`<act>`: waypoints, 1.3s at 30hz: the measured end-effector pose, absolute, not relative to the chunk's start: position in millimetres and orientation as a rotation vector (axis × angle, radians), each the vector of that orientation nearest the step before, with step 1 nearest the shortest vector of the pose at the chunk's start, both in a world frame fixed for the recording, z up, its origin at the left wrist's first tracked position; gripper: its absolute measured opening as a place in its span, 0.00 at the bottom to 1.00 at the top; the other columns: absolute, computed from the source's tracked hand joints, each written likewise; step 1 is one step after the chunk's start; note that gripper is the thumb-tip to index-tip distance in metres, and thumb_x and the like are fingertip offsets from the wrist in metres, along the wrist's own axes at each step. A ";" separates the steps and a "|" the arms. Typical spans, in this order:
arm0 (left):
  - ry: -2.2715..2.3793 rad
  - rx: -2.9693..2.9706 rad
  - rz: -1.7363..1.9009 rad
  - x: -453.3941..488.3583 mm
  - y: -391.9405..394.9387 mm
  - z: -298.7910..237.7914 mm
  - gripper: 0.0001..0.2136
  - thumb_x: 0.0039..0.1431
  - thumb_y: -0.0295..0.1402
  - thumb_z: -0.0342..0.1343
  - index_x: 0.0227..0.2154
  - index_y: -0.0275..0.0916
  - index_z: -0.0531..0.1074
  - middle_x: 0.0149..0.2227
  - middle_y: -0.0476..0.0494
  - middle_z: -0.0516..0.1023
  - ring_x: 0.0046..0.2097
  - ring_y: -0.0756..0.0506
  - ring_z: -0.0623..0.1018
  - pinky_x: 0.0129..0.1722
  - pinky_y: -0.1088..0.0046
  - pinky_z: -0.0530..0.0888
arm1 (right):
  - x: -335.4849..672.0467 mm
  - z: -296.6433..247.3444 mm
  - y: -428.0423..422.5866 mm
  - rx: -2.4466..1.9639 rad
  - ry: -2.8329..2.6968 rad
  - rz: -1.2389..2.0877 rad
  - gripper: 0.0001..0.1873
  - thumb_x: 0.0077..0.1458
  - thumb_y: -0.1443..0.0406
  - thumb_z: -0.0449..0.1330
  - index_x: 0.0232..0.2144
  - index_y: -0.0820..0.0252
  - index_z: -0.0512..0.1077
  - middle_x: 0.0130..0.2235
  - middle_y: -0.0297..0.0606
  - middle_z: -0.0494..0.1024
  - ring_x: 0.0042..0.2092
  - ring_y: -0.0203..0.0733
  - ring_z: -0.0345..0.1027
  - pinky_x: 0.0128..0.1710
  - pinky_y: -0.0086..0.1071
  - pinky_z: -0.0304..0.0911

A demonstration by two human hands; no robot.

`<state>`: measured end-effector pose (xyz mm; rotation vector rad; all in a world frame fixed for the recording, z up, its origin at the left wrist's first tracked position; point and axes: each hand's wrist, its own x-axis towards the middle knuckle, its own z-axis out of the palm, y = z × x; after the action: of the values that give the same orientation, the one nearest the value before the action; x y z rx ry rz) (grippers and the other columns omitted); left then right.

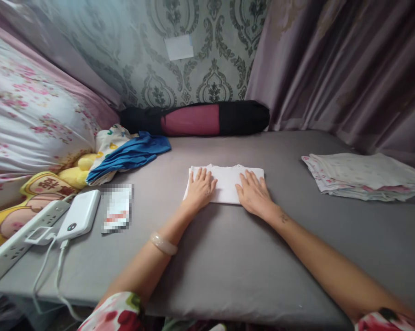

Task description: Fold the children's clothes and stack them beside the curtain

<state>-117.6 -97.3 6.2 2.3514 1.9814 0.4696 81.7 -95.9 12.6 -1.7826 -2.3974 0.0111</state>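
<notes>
A white folded garment (224,186) lies flat on the grey sheet, its long side running left to right. On its left part rests my left hand (201,187), palm down with the fingers stretched out. My right hand (254,192) presses flat on the right part, its fingers spread and pointing away from me. Between the two hands the middle of the cloth shows. Neither hand grips anything. A pale bangle (164,243) circles my left wrist.
At right lies a stack of folded cloths (352,172). To the left are a blue garment (131,154), a white power bank (79,214) with cables, a power strip (28,236) and a blurred packet (118,209). A black and red roll-shaped bag (193,120) lies along the wall.
</notes>
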 end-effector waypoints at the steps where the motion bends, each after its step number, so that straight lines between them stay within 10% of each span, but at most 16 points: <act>1: 1.952 2.380 0.446 -109.6 -98.3 7.1 0.23 0.68 0.39 0.38 0.60 0.32 0.61 0.65 0.29 0.59 0.68 0.35 0.54 0.65 0.46 0.47 | 72.1 14.0 -95.5 -1.727 -2.424 0.033 0.30 0.65 0.60 0.39 0.65 0.70 0.55 0.68 0.53 0.51 0.68 0.54 0.42 0.65 0.52 0.39; 18: 1.927 2.495 0.324 -94.8 -90.2 -14.3 0.24 0.69 0.37 0.35 0.61 0.31 0.59 0.65 0.31 0.60 0.66 0.35 0.57 0.64 0.52 0.55 | 45.2 -5.2 -87.5 -1.583 -2.477 0.027 0.28 0.65 0.63 0.40 0.64 0.65 0.58 0.66 0.47 0.56 0.67 0.52 0.46 0.65 0.50 0.38; 26: 1.927 2.545 0.341 -89.6 -78.4 2.0 0.16 0.67 0.35 0.40 0.44 0.34 0.70 0.49 0.31 0.73 0.54 0.37 0.70 0.56 0.57 0.64 | 48.8 3.2 -76.7 -1.541 -2.443 0.004 0.26 0.64 0.64 0.41 0.61 0.64 0.62 0.65 0.48 0.60 0.65 0.50 0.51 0.64 0.47 0.42; 31: 1.888 2.551 0.415 -86.6 -71.6 -8.6 0.22 0.66 0.33 0.39 0.60 0.30 0.60 0.65 0.32 0.59 0.68 0.35 0.54 0.65 0.53 0.52 | 51.9 -1.3 -71.2 -1.540 -2.491 0.025 0.30 0.63 0.64 0.40 0.65 0.66 0.55 0.69 0.44 0.51 0.69 0.50 0.41 0.66 0.49 0.35; 39: 1.850 2.466 0.355 -88.6 -66.0 -13.7 0.23 0.67 0.35 0.38 0.62 0.35 0.59 0.65 0.35 0.61 0.67 0.37 0.58 0.64 0.51 0.55 | 51.8 -2.8 -68.7 -1.563 -2.510 0.071 0.30 0.63 0.64 0.39 0.65 0.66 0.56 0.67 0.43 0.56 0.68 0.49 0.45 0.65 0.50 0.39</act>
<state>-88.6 -66.0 -13.7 2.4663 1.8498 0.3545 51.8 -68.7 -2.8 -1.5628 -2.5105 0.0708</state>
